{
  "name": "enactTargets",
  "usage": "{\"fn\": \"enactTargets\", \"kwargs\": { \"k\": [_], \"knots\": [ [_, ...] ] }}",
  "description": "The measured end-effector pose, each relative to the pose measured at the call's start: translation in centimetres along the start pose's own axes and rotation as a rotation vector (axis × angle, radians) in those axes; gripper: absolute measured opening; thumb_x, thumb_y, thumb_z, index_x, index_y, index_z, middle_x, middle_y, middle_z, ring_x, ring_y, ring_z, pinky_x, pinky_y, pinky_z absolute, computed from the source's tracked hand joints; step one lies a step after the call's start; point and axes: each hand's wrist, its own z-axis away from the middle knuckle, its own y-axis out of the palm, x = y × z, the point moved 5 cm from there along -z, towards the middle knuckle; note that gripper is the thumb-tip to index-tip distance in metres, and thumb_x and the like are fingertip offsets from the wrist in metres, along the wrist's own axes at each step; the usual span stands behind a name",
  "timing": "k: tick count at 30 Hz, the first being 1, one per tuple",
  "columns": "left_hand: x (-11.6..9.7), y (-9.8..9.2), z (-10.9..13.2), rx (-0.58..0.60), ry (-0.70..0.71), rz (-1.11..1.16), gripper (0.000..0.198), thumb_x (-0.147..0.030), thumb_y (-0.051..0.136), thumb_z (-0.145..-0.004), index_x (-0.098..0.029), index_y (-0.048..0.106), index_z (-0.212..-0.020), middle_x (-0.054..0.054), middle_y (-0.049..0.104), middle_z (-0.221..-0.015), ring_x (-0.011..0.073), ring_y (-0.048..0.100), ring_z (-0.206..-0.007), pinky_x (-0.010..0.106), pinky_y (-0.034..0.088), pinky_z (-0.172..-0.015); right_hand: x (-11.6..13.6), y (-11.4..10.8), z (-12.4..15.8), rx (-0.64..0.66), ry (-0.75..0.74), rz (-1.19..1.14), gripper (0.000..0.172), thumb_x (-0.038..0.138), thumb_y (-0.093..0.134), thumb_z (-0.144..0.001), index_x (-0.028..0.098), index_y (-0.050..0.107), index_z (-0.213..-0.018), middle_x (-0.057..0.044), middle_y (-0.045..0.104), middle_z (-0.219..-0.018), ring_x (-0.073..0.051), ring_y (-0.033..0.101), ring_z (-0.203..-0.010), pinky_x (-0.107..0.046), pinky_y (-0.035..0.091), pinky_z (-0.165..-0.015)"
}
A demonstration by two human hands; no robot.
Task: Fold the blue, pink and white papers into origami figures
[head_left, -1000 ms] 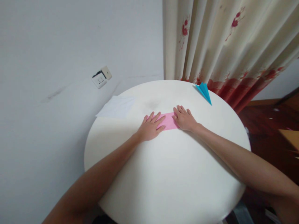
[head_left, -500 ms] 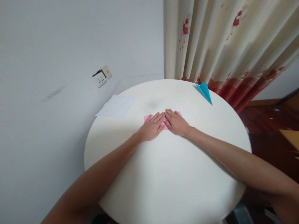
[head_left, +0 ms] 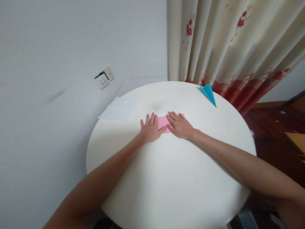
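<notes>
A pink sheet of paper [head_left: 162,122] lies flat on the round white table [head_left: 166,178], its two ends partly hidden by my hands. My left hand [head_left: 150,129] rests palm down on the paper's left end, fingers spread and pointing away from me. Over the right end, my right hand [head_left: 179,125] lies flat with its fingers stretched up and to the left. Both thumbs reach inward along the near edge, and their tips almost meet.
A blue paper plane [head_left: 208,94] sits near the table's far right edge. White paper [head_left: 118,108] lies at the far left, slightly overhanging the rim. Behind stand a wall with a socket [head_left: 102,81] and a patterned curtain [head_left: 214,41].
My left hand has slid left and turned so its fingers point forward, uncovering the middle of the pink paper. My right hand has barely moved.
</notes>
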Motion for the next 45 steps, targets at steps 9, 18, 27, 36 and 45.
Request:
{"fn": "enactTargets", "kwargs": {
  "k": [9, 18, 27, 36, 45],
  "knots": [
    [-1.3, -0.7, 0.6, -0.128, 0.152, -0.015, 0.064, -0.044, 0.025, -0.104, -0.006, 0.031, -0.155, 0.018, 0.021, -0.165, 0.0330, 0.013, -0.155, 0.066, 0.009, -0.121, 0.0, -0.1, -0.1, -0.008, 0.014, -0.008, 0.065, 0.043, 0.026, -0.104, 0.004, 0.032, -0.156, -0.018, 0.024, -0.165, -0.030, 0.020, -0.154, -0.053, 0.018, -0.123],
    [-2.1, -0.4, 0.3, -0.064, 0.450, 0.135, 0.061, -0.040, 0.030, -0.104, -0.012, 0.026, -0.158, 0.014, 0.026, -0.164, 0.0268, 0.020, -0.154, 0.049, 0.019, -0.124, 0.0, 0.0, -0.1, 0.008, 0.026, -0.036, 0.065, 0.045, 0.023, -0.104, 0.008, 0.029, -0.158, -0.016, 0.023, -0.165, -0.029, 0.019, -0.154, -0.055, 0.016, -0.123],
    [-2.1, -0.6, 0.5, -0.031, 0.457, 0.148, 0.058, -0.042, 0.029, -0.105, -0.020, 0.029, -0.158, 0.007, 0.026, -0.165, 0.0273, 0.018, -0.154, 0.050, 0.017, -0.124, -4.4, -0.7, -0.4, 0.029, 0.224, -0.028, 0.058, 0.041, 0.023, -0.105, 0.017, 0.033, -0.157, -0.018, 0.021, -0.166, -0.034, 0.017, -0.154, -0.063, 0.017, -0.120],
    [-2.2, -1.0, 0.8, -0.004, 0.465, 0.145, 0.053, -0.042, 0.031, -0.105, -0.028, 0.034, -0.156, 0.003, 0.022, -0.166, 0.0297, 0.018, -0.154, 0.055, 0.017, -0.123, -8.8, -3.1, 0.0, -0.173, 0.400, -0.034, 0.037, 0.022, 0.038, -0.096, 0.012, 0.066, -0.117, -0.021, 0.064, -0.132, -0.033, 0.056, -0.126, -0.047, 0.042, -0.104],
    [-2.2, -1.3, 0.8, -0.002, 0.469, 0.166, 0.050, -0.044, 0.030, -0.106, -0.036, 0.038, -0.154, 0.002, 0.023, -0.166, 0.0300, 0.018, -0.154, 0.056, 0.019, -0.122, -8.5, -3.3, -0.4, -0.335, 0.388, -0.407, 0.053, 0.041, 0.033, -0.103, 0.014, 0.075, -0.087, -0.014, 0.076, -0.089, -0.025, 0.069, -0.083, -0.033, 0.048, -0.076]
  ]
}}
